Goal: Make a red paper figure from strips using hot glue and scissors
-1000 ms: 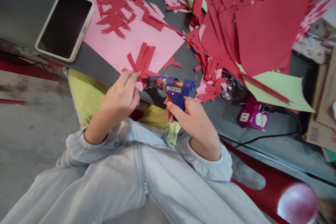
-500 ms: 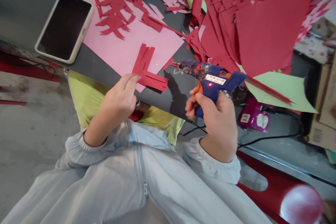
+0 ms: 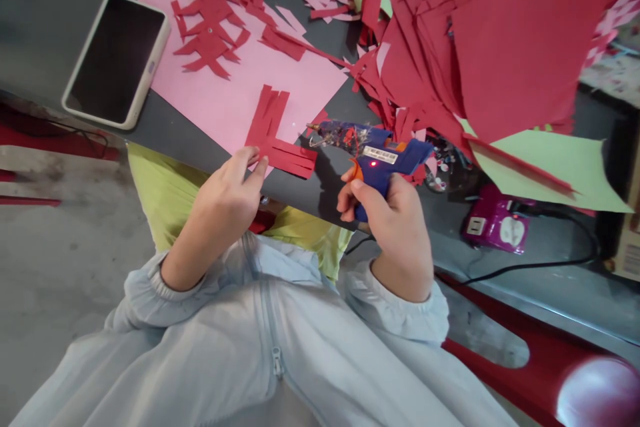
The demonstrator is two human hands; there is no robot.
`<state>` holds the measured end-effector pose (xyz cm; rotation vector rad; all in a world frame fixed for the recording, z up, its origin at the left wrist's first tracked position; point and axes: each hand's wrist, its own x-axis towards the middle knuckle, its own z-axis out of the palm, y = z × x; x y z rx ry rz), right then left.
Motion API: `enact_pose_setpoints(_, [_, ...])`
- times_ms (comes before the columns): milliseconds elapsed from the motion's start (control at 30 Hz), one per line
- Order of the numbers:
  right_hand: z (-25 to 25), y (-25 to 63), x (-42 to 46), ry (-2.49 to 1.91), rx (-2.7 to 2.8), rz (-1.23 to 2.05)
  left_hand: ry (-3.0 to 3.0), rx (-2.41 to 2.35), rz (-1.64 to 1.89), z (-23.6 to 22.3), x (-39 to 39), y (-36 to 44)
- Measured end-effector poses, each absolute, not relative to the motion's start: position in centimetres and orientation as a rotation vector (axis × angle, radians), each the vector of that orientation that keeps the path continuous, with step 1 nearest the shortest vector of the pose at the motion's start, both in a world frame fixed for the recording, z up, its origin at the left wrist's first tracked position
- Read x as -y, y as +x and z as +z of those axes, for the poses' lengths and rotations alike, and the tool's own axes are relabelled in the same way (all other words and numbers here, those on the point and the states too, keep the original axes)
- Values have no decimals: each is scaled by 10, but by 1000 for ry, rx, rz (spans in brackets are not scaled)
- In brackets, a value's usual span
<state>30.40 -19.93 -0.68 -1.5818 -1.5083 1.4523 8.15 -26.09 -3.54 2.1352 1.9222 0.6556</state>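
My left hand (image 3: 227,197) pinches the lower left corner of an L-shaped red paper cutout (image 3: 280,147), whose two arms are slit into strips. The cutout lies at the near corner of a pink paper sheet (image 3: 200,103). In my right hand (image 3: 397,220) is a blue hot glue gun (image 3: 380,170), fingers wrapped round its handle near the orange trigger. A red light glows on its side. Its nozzle points left, just beyond the cutout's right arm, with dried glue strings clinging around the barrel.
A phone (image 3: 117,60) lies on the dark table at left. Several frilled red cutouts (image 3: 213,20) rest on the pink sheet. Red paper sheets (image 3: 530,47) and scraps are heaped at right, beside pale green paper (image 3: 555,160). A purple power socket box (image 3: 495,220) has a black cable.
My right hand has brought the glue gun leftward, its nozzle closer to the red cutout. My left thumb now shows on the cutout's corner. The camera view has shifted slightly.
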Motion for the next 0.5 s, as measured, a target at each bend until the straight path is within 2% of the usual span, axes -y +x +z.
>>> enact_pose_setpoints(500, [-20, 309, 198, -1553, 1501, 1534, 2217, -1953, 519, -33, 262, 86])
